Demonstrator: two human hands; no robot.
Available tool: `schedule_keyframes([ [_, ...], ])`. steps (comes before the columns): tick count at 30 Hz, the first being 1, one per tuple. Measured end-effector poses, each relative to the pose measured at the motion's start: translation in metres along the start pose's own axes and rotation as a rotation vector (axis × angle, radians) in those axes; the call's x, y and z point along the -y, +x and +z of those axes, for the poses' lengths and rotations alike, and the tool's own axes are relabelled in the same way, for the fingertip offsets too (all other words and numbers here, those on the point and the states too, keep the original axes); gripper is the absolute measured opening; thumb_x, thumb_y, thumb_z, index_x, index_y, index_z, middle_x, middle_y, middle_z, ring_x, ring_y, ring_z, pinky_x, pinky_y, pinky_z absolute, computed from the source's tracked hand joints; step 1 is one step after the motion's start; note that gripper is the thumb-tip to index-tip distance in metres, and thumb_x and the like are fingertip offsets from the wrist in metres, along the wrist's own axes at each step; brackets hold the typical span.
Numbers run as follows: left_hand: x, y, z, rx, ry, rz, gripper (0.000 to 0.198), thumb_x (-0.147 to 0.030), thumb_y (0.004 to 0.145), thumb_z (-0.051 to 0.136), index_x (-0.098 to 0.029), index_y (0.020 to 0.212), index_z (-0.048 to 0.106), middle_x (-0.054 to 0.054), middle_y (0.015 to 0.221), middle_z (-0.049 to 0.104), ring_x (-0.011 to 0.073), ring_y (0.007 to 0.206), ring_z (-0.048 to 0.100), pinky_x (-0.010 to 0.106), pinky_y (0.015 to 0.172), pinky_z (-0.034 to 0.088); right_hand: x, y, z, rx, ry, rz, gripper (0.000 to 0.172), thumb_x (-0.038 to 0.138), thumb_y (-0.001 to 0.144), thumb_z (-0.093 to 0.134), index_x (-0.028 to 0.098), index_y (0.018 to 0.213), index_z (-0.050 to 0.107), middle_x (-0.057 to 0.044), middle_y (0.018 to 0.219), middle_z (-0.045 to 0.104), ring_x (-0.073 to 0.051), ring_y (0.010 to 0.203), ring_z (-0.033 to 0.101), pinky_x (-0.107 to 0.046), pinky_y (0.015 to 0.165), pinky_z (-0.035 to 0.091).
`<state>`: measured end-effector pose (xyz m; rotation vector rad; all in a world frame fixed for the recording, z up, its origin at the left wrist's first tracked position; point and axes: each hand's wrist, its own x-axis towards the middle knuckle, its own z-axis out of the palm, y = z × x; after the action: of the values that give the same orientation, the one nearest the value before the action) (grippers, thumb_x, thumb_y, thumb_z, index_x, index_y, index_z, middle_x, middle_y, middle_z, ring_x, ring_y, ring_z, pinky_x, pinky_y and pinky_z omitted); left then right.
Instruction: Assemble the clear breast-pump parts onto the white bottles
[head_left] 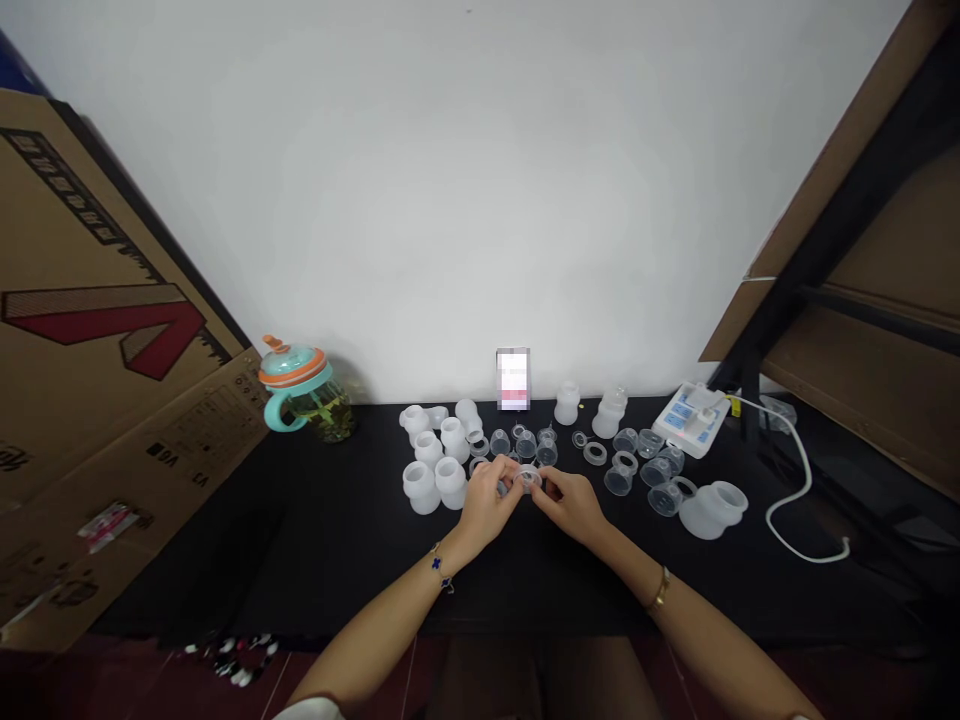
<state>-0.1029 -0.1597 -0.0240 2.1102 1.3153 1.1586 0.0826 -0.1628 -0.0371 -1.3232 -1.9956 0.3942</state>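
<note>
My left hand and my right hand meet at the middle of the black table. Between their fingertips they pinch a clear round ring-shaped piece, one hand at each side. To the left of my left hand stand several frosted white bottles with open necks. Just beyond my hands lie several small clear cups and thin rings. Right of my right hand are more clear cups, flat rings and a wide white bottle lying tilted.
Against the wall at the back stands a phone with a lit screen. Two white bottles are right of it. A glass teapot is at left by a cardboard box. At right lies a white power strip with a cable.
</note>
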Motion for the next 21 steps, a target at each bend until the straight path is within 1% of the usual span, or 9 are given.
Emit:
schedule_keyframes([
  [3,0.0003,-0.0001,-0.0001,0.003,-0.005,0.006,0.009,-0.029,0.095,0.056,-0.023,0.089,0.060,0.000,0.076,0.066,0.0201,0.079,0.060,0.033,0.076,0.046,0.0004,-0.0005,-0.0007,0.005,-0.001,-0.004,0.027,0.040,0.094,0.054,0.020,0.083,0.067,0.004,0.056,0.055,-0.013,0.050,0.052,-0.023,0.053,0.029],
  [9,0.0005,0.0000,0.0002,-0.019,-0.012,0.015,0.013,-0.031,0.096,0.055,-0.022,0.088,0.060,0.000,0.075,0.066,0.0210,0.080,0.061,0.034,0.076,0.047,0.0012,-0.0007,-0.0016,0.012,0.009,-0.006,0.028,0.042,0.095,0.052,0.021,0.082,0.065,0.003,0.057,0.056,-0.013,0.051,0.052,-0.023,0.053,0.030],
  [16,0.0003,-0.0002,-0.0001,-0.019,-0.003,0.021,0.016,-0.030,0.096,0.055,-0.022,0.083,0.058,0.000,0.076,0.065,0.0202,0.080,0.060,0.033,0.075,0.047,0.0041,-0.0008,-0.0034,0.017,0.033,-0.012,0.026,0.040,0.094,0.053,0.020,0.081,0.065,0.003,0.057,0.056,-0.013,0.051,0.052,-0.023,0.053,0.029],
  [21,0.0004,-0.0002,-0.0005,-0.024,-0.011,0.025,0.018,-0.031,0.097,0.054,-0.022,0.082,0.057,0.000,0.078,0.066,0.0204,0.081,0.060,0.033,0.076,0.046,0.0041,-0.0015,-0.0028,0.010,0.043,-0.020,0.024,0.038,0.094,0.054,0.020,0.085,0.066,0.004,0.056,0.055,-0.012,0.050,0.051,-0.023,0.053,0.030],
])
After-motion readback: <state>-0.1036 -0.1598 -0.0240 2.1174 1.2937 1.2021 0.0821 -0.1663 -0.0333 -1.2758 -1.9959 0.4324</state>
